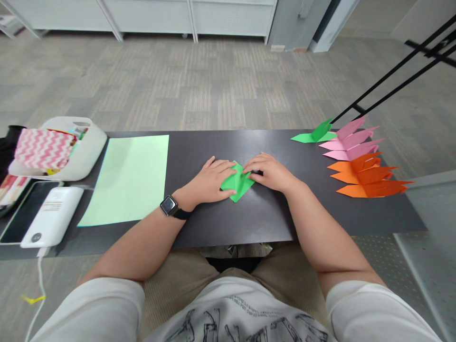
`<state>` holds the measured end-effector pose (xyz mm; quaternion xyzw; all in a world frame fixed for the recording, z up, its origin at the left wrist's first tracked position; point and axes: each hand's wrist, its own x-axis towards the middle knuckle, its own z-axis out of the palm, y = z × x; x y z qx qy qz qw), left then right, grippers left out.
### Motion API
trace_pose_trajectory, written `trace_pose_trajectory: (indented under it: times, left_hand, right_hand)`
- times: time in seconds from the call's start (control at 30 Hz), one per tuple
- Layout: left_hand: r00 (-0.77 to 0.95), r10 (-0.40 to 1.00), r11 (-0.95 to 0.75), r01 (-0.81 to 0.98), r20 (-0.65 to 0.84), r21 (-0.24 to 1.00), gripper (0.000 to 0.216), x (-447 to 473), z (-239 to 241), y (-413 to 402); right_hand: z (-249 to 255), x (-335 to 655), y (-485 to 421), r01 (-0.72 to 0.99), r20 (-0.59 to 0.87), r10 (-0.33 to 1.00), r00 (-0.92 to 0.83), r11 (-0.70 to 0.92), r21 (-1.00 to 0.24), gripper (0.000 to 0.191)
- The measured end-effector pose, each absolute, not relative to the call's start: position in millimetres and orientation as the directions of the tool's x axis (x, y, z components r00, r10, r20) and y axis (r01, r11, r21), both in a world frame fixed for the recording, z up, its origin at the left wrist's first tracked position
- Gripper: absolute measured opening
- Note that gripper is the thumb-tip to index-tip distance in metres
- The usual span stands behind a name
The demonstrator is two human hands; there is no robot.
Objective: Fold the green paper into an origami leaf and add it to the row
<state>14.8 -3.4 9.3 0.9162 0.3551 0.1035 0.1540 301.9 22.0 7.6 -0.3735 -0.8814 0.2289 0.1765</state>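
Observation:
A small folded piece of green paper lies on the dark table in front of me, with a raised flap near its middle. My left hand rests on its left side, fingers stretched out and thumb along the lower edge. From the right, my right hand has its fingers curled, pinching the paper's right part near the flap. The fingertips partly cover the paper there. A smartwatch sits on my left wrist.
A pale green sheet lies left, beside a white basket, a white power bank and a phone. At right stand folded paper shapes: green, pink and orange. Black bars rise behind them.

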Motion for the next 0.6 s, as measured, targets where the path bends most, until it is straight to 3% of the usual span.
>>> trace_pose_trajectory:
  times: [0.37,0.6]
  left_hand:
    - [0.73,0.679,-0.707,0.622,0.076,0.337,0.083,15,12,-8]
    - [0.737,0.67,-0.714,0.609,0.087,0.345,0.075,14,15,-11]
  right_hand:
    - [9,289,15,0.604,0.16,0.762,-0.627,0.606,-0.517,0.022]
    - [6,281,15,0.643,0.179,0.781,-0.598,0.601,-0.475,0.026]
